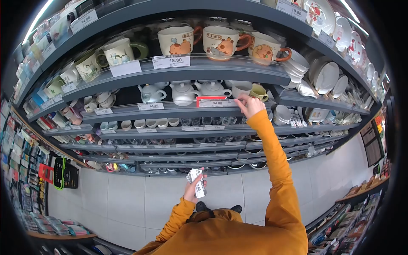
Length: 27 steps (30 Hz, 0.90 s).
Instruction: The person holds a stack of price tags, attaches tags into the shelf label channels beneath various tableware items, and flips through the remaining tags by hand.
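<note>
My left hand (pixel 196 188) is closed around a small stack of white price tags (pixel 195 175), held low in front of my body. One tag hangs down and shows 3.80. My right hand (pixel 251 105) reaches up to the shelf edge, its fingers pinched at the right end of a price tag (pixel 217 103) that reads 34.80. Behind that tag a red strip (pixel 208 98) shows. White teapots (pixel 183 93) stand just above it, along with a white cup (pixel 240 87) and a green cup (pixel 258 91) beside my right hand.
The shelf above holds large mugs with cartoon animals (pixel 220 42) and an 18.80 tag (pixel 171 61). Plates and bowls (pixel 325 78) stand to the right. Lower shelves carry small cups (pixel 151 123) and glasses. A black and green shopping basket (pixel 65 173) is on the floor at left.
</note>
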Available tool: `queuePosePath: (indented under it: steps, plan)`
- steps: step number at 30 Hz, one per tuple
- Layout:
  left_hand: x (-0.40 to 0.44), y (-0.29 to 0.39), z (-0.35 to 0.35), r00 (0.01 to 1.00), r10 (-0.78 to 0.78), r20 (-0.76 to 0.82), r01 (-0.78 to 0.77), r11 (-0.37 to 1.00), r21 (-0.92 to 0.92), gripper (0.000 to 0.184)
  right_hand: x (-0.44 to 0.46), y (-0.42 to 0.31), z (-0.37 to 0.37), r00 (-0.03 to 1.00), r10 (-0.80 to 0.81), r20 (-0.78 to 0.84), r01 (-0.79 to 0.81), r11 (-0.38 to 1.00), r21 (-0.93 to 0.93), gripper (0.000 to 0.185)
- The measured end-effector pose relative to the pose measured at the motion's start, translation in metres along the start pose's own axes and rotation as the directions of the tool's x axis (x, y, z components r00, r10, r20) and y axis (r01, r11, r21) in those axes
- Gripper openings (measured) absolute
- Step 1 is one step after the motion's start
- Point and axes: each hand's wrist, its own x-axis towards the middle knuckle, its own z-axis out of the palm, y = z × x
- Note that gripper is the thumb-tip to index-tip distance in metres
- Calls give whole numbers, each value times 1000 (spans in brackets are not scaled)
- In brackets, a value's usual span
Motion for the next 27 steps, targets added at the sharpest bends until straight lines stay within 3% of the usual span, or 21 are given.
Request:
queuePosePath:
  steps: [1,5,8,10,11,12,13,14,15,16,17,18,22,26,27]
  plan:
    - [-2,-3,-1,1000,-2,0,2,999,-40,43,2,-2,-3,998,12,54,-14,999,37,23]
    - [-14,-8,5,1000,-19,4,19,987,-159,44,7,6,-18,998,-59,17,55,982,180,17]
    - [-13,-8,6,1000,-9,7,11,980,-199,44,-10,-10,-34,986,-11,-168,51,971,235,16]
    - [-9,-8,5,999,42,-19,-45,983,-177,45,-41,-17,-30,982,99,-159,-26,914,405,16]
    - [-7,-9,4,996,85,-41,-90,986,-143,45,-64,-23,-19,980,153,-124,-53,809,586,16]
    - [-5,-10,5,990,129,-61,-135,985,-109,46,-92,-29,-3,968,242,65,-188,527,829,15]
    - [-3,-10,6,986,148,-83,-155,984,-84,45,-123,-33,22,957,222,186,-268,441,857,13]
    - [-2,-11,8,984,154,-92,-159,986,-54,44,-153,-40,47,875,232,424,-482,368,795,13]
    - [-2,-11,10,982,160,-103,-163,986,-21,43,-186,-46,75,818,165,551,-575,222,788,15]
    - [-2,-11,11,980,165,-114,-164,986,15,41,-207,-64,87,708,249,661,-706,234,668,16]
    - [1,-16,5,978,122,-171,-111,991,67,38,-225,-76,99,669,214,712,-743,162,649,19]
    - [-1,-13,19,965,226,-136,-212,971,109,36,-235,-84,105,626,176,759,-778,86,622,22]
    - [-5,-14,10,980,146,-136,-145,989,18,37,-220,-80,97,710,-41,703,-633,401,662,27]
    - [-10,-14,5,978,156,-141,-163,986,-36,36,-145,-58,91,907,141,397,-380,681,626,23]
    - [-13,-15,5,980,146,-139,-151,988,-27,36,-128,-44,103,943,133,304,-281,806,521,23]
